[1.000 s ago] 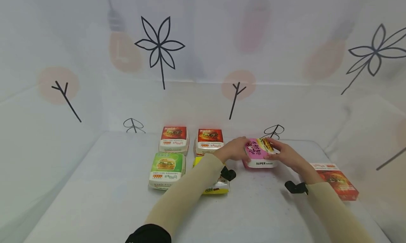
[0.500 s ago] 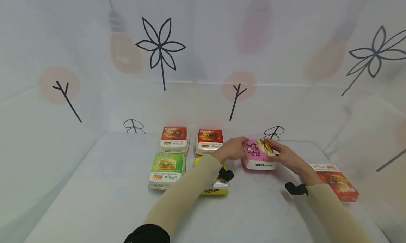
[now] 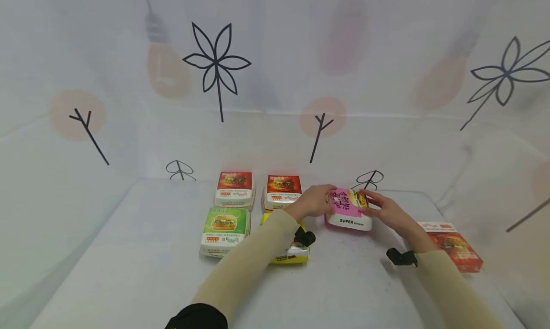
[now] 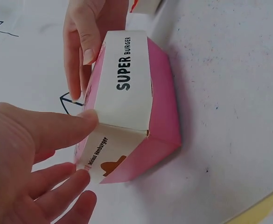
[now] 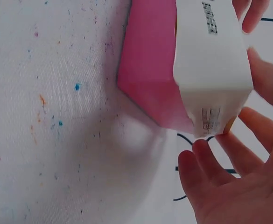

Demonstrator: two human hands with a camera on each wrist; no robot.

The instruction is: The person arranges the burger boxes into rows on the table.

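Note:
A pink and white burger box (image 3: 348, 202) with "SUPER BURGER" on its front sits between the two hands at the back of the table. From its left, the left hand (image 3: 312, 201) holds it, the thumb at the front corner of the lid and the fingers along the side in the left wrist view. On the opposite side the right hand (image 3: 388, 214) holds the box by its edge with thumb and fingers. Its pink base is close to the tabletop. Beneath the left forearm, a yellow box (image 3: 292, 260) is partly hidden.
Two red and white burger boxes (image 3: 234, 188) stand in the back row, left of the pink one. A green burger box (image 3: 225, 228) is in front of them. Beside the right forearm lies a red box (image 3: 455, 248). A printed white cloth (image 3: 275, 143) hangs behind the table.
Both hands have moved the pink burger box slightly left and a little nearer, turning it slightly. The other boxes have stayed in place.

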